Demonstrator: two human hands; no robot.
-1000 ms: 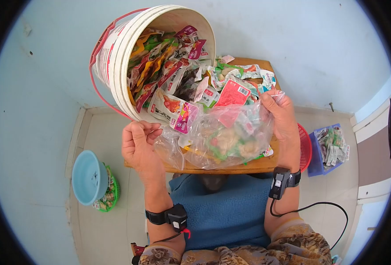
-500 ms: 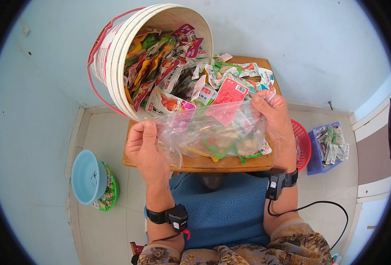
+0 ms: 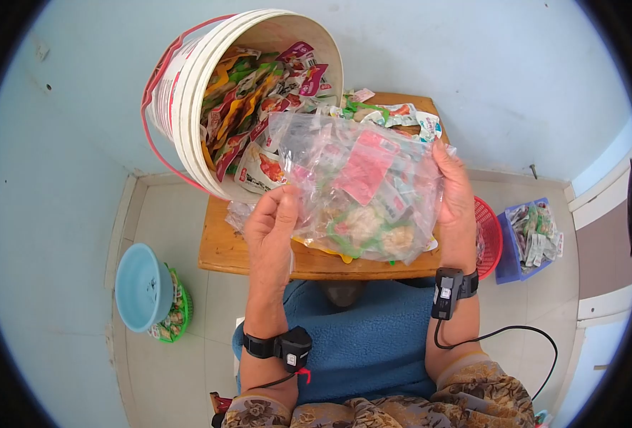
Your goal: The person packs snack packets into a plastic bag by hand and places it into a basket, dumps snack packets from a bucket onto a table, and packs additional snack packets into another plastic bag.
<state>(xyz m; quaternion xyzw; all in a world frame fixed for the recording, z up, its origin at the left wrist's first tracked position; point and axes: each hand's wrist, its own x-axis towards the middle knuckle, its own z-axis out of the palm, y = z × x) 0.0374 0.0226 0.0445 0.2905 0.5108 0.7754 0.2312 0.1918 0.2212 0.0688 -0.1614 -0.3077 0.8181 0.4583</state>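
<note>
Between my hands is a clear plastic bag (image 3: 309,153), spread out above the wooden table. My left hand (image 3: 272,221) pinches its left side between thumb and fingers. On the right edge, my right hand (image 3: 454,187) grips the plastic with the thumb uppermost. Through the film I see blurred snack packets, including a pink card-like one and green-edged ones; they seem to lie beneath the bag. Left of it, a white bucket (image 3: 187,107) lies tipped, its mouth facing the table, full of colourful snack packets (image 3: 241,107).
More packets lie on the wooden table (image 3: 223,246) behind the bag. On the floor at left are a light blue basin (image 3: 141,285) and a green basket (image 3: 184,314). At right stand a red basket (image 3: 493,239) and a blue bin (image 3: 510,267) of packets. A cable (image 3: 537,330) hangs by my right arm.
The bag was stretched sideways in a low band; now it is raised and spread taller. My left hand has moved right and slightly up, closer to my right hand.
</note>
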